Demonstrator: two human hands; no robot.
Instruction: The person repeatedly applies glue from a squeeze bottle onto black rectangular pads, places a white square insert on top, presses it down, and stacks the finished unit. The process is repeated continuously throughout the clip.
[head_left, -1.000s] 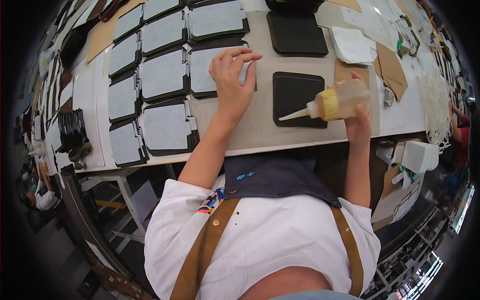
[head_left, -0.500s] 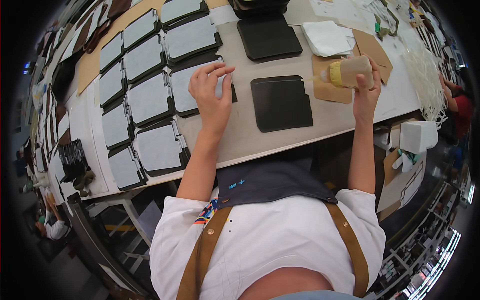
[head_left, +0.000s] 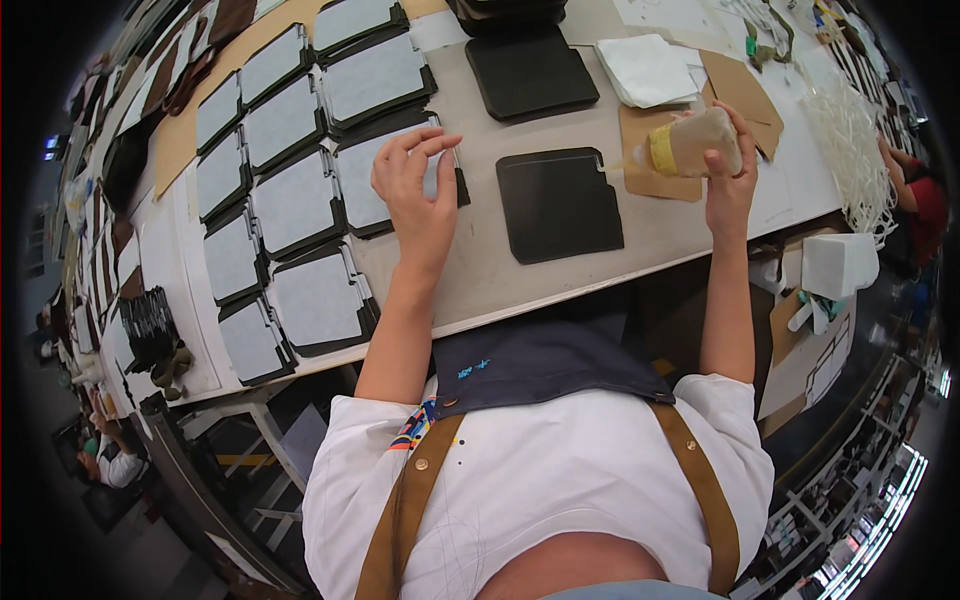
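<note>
My right hand [head_left: 733, 190] grips a cloudy squeeze bottle [head_left: 706, 142] with a yellow band round its shoulder. The bottle lies on its side, its thin nozzle pointing left at the notched right edge of a flat black panel [head_left: 558, 210]. Whether the tip touches the panel, I cannot tell. With fingers apart and slightly curled, my left hand [head_left: 416, 190] holds nothing. It is over the right end of a black-edged stack of pale grey sheets [head_left: 362, 180], left of the panel.
Several similar grey-topped stacks [head_left: 292, 210] fill the table's left side. Another black panel [head_left: 532, 75] lies farther back. White sheets [head_left: 648, 72] and brown card [head_left: 655, 185] are at right, beside a heap of pale strips [head_left: 848, 150]. The table's front edge [head_left: 590, 288] runs before me.
The bottle has shifted slightly left, bringing its nozzle closer to the panel's right edge. My left hand has drifted slightly left, still with its fingers apart.
</note>
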